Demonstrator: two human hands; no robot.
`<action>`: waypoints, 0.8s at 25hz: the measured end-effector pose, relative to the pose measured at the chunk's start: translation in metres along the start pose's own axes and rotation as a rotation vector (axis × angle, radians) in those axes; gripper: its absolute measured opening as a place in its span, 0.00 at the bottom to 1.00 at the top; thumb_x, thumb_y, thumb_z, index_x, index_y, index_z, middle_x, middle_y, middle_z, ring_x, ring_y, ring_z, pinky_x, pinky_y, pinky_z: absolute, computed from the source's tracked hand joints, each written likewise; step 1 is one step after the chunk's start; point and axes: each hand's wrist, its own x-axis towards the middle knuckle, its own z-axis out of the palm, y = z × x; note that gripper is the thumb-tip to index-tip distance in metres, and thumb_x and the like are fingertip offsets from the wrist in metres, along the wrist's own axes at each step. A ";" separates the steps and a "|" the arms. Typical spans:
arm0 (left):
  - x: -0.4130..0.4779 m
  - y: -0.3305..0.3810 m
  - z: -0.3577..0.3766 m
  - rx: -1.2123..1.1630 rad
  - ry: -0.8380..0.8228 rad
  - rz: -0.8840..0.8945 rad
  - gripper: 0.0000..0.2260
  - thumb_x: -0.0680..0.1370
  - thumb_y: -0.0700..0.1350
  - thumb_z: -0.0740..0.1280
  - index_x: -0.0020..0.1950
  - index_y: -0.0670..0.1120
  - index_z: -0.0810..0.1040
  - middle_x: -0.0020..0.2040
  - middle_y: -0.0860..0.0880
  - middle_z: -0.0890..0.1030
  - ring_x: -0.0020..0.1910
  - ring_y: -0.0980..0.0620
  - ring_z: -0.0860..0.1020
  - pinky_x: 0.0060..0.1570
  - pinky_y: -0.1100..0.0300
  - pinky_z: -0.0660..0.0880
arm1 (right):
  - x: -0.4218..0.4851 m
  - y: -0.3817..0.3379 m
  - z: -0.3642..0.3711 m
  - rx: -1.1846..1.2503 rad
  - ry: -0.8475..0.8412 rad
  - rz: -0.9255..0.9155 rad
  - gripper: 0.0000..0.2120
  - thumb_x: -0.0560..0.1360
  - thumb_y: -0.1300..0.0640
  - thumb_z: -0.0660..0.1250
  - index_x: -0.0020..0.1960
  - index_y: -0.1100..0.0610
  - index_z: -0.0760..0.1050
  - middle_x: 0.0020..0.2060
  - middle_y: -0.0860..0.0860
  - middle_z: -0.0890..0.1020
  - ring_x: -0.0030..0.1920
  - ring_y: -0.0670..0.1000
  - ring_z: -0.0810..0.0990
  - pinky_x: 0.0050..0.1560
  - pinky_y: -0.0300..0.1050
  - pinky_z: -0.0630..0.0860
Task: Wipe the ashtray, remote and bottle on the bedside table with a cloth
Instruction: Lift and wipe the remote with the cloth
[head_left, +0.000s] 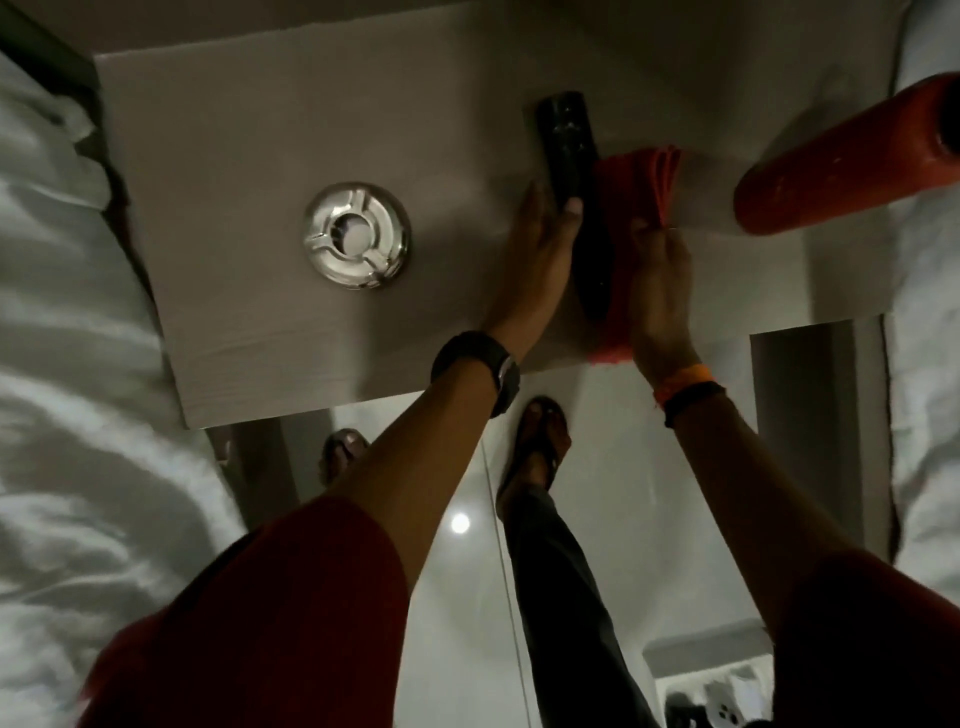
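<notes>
A long black remote (569, 156) is held above the grey bedside table (249, 156), with my left hand (540, 249) gripping its near half, thumb on top. My right hand (657, 291) presses a folded red cloth (641, 176) against the remote's right side. A shiny round metal ashtray (357, 235) sits on the table to the left of both hands. The orange-red bottle (836, 161) stands at the table's right end, apart from the cloth.
White bedding (57, 364) lies along the left, and more white bedding (930, 322) along the right. Below the table's front edge is a glossy white floor (467, 571) with my sandalled feet (540, 441).
</notes>
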 end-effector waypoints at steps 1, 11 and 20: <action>0.008 0.002 0.012 -0.070 0.022 -0.007 0.25 0.86 0.54 0.54 0.81 0.49 0.54 0.80 0.45 0.61 0.69 0.55 0.69 0.63 0.66 0.67 | 0.011 0.001 0.000 -0.018 -0.033 0.029 0.12 0.85 0.54 0.56 0.52 0.57 0.76 0.49 0.54 0.82 0.49 0.53 0.80 0.60 0.61 0.76; 0.035 0.016 0.045 -0.052 0.206 0.121 0.19 0.87 0.48 0.51 0.78 0.47 0.63 0.68 0.45 0.78 0.61 0.53 0.80 0.51 0.70 0.79 | 0.010 -0.008 -0.019 0.246 -0.299 0.114 0.09 0.79 0.43 0.58 0.54 0.44 0.74 0.56 0.58 0.81 0.56 0.58 0.82 0.61 0.60 0.79; -0.014 0.019 0.018 -0.494 0.012 -0.200 0.21 0.85 0.54 0.54 0.73 0.44 0.71 0.65 0.39 0.80 0.64 0.42 0.80 0.67 0.45 0.76 | 0.020 -0.023 0.017 -0.104 -0.146 -0.081 0.18 0.84 0.49 0.56 0.71 0.55 0.70 0.68 0.53 0.70 0.74 0.58 0.66 0.75 0.66 0.64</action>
